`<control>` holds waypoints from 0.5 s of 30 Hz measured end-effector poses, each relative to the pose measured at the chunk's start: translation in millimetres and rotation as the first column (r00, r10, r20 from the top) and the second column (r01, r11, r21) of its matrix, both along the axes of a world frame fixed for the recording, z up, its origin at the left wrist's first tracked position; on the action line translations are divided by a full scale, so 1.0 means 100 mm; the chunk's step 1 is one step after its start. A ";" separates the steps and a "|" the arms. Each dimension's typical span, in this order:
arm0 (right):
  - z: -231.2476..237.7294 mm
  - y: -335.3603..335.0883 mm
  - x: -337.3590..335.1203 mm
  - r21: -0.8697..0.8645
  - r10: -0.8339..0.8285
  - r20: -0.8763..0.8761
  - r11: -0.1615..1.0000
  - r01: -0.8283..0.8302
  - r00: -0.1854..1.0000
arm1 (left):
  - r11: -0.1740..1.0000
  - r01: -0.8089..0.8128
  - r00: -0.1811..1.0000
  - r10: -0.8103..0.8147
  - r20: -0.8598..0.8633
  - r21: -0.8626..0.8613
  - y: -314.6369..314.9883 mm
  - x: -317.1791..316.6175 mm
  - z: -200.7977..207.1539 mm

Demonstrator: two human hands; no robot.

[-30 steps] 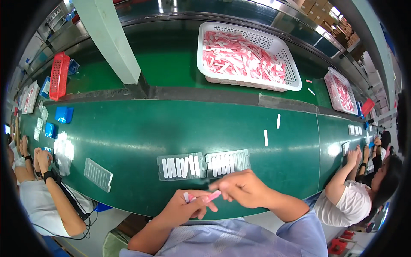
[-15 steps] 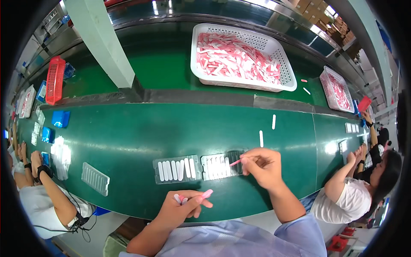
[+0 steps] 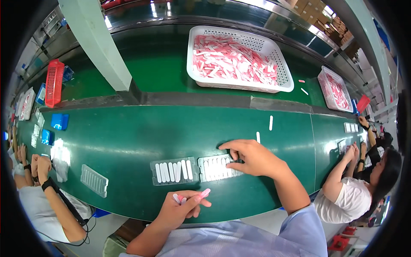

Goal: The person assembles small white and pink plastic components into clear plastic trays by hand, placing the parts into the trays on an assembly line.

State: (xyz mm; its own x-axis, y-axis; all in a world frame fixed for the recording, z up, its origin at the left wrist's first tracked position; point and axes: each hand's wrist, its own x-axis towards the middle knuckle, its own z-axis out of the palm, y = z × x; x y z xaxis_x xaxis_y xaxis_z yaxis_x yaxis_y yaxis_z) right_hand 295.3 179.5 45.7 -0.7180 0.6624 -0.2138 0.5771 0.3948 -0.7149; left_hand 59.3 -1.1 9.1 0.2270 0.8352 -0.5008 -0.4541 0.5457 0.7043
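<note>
My left hand (image 3: pixel 182 208) is closed around several small pink and white strips with rounded ends; a pink strip (image 3: pixel 205 193) sticks out past its thumb. It hovers in front of two clear plastic trays near the table's front edge. Several white strips (image 3: pixel 172 171) lie side by side in the left tray (image 3: pixel 195 170). Over the right end of the right tray (image 3: pixel 201 174) is my right hand (image 3: pixel 254 158), its thumb and forefinger apart with nothing seen between them. White strips (image 3: pixel 216 168) fill the part of that tray in sight; my fingers hide its right end.
A slotted clear tray (image 3: pixel 94 180) lies left on the green table (image 3: pixel 128 141). Two loose white strips (image 3: pixel 271 123) lie beyond my right hand. A large white basket (image 3: pixel 239 85) of pink and white strips stands behind a raised divider. Co-workers sit at both sides.
My right hand held a pink strip over the right tray; now its fingers are spread and the strip is out of sight. My left hand has barely moved.
</note>
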 end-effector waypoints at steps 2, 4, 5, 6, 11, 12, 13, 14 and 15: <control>-0.03 0.05 0.03 -0.082 -0.018 -0.094 0.997 0.010 0.995 | 1.000 0.016 1.000 -0.016 -0.011 0.003 -0.01 -0.03 -0.04; -0.02 -0.04 0.01 -0.063 -0.090 -0.149 0.995 0.081 0.985 | 0.999 0.034 0.999 -0.034 -0.016 0.002 -0.02 -0.05 -0.05; -0.01 -0.12 -0.01 -0.047 -0.163 -0.203 0.986 0.157 0.965 | 0.999 0.032 0.999 -0.032 -0.021 0.008 -0.01 -0.05 -0.05; 0.03 -0.24 -0.04 -0.049 -0.166 -0.199 0.986 0.159 0.966 | 0.999 0.035 0.999 -0.035 -0.021 0.014 -0.02 -0.04 -0.03; -0.04 -0.73 -0.19 -0.274 -0.169 -0.403 0.960 0.058 0.900 | 0.997 0.076 0.997 -0.076 0.004 0.029 0.02 0.04 -0.03; -0.09 -0.74 -0.15 -0.275 -0.169 -0.402 0.960 0.058 0.900 | 0.996 0.090 0.996 -0.090 0.000 0.019 0.02 0.05 -0.01; -0.19 -0.74 -0.09 -0.385 -0.348 -0.433 0.906 0.179 0.832 | 0.996 0.090 0.996 -0.090 0.002 0.018 0.01 0.04 0.01; -0.23 -0.73 -0.03 -0.494 -0.516 -0.439 0.822 0.282 0.736 | 0.996 0.086 0.996 -0.085 -0.012 0.036 0.01 0.03 0.03; -0.20 -0.66 0.03 -0.520 -0.573 -0.431 0.789 0.326 0.697 | 0.996 0.077 0.997 -0.076 -0.029 0.054 0.01 0.02 0.04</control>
State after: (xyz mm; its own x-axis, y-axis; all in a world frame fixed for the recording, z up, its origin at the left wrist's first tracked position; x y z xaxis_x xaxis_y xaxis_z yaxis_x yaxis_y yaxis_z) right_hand 298.0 113.0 26.1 -0.4212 0.8863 -0.1926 0.0747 -0.1777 -0.9812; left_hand 61.5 -0.6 13.1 0.2787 0.8422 -0.4615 -0.3931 0.5385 0.7453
